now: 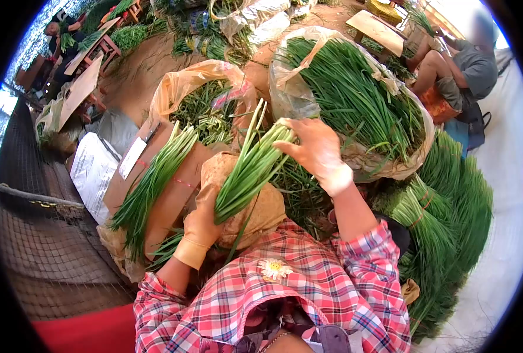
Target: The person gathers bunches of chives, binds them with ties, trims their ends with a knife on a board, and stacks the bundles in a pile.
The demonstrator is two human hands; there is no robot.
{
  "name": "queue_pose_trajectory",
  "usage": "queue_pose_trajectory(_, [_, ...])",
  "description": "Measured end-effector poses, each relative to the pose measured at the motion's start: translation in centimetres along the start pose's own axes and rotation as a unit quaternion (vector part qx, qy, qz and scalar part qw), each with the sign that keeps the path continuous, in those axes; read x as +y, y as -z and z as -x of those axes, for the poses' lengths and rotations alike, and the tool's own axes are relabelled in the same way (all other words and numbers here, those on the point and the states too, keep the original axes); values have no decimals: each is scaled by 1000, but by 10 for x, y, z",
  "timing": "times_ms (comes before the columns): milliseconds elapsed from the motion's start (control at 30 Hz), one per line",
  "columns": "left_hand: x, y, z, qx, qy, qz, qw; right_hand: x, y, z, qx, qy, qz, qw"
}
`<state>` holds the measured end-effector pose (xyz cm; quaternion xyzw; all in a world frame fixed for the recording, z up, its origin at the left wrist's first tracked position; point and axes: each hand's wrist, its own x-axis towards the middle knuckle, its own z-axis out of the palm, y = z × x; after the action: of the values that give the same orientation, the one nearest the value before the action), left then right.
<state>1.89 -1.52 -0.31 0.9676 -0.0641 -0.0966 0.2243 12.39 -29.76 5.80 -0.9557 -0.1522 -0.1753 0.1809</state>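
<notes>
Over my lap I hold a bunch of green chives (247, 179) slantwise between both hands. My left hand (201, 220), in a thin tan glove, is closed round the lower, left side of it. At the pale cut ends, my right hand (313, 146), also gloved, pinches the bunch between thumb and fingers. Some stems stick up past the rest at the top. Left of my left hand, another pile of chives (158, 182) lies on a tilted brown board (182, 185). A knife (151, 133) lies at the board's upper edge.
A large plastic bag of chives (355, 97) stands ahead right, and a bag of trimmings (205, 109) ahead left. Tied chive bundles (435, 217) are stacked at my right. Another person (458, 70) sits at the far right by a low wooden table (376, 32). Netting (32, 235) hangs at left.
</notes>
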Motion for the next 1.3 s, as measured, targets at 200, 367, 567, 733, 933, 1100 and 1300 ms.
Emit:
queue_pose_trajectory(200, [13,8,1,-89,54,-119,987,-37,-43,3,-350,35,-270,897])
queue_pose_trajectory(367, [-13,13,-8,-13,-11,79,997,-39,36,47,-417,-81,-675,603])
queue_pose_trajectory(567, [-12,12,-12,-23,17,118,993,26,49,66,-214,-249,-630,704])
queue_pose_trajectory(733, [-3,2,-5,-7,2,49,999,15,7,67,-34,-194,-408,891])
queue_pose_trajectory(933, [9,-7,1,41,-6,-55,998,-41,-2,8,-210,-18,-32,977])
queue_pose_trajectory(1100, [12,-3,7,22,5,-102,995,-53,-62,17,-287,-7,-33,957])
queue_pose_trajectory(1300, [15,12,7,5,-16,-97,995,-25,-63,37,-319,-174,-365,857])
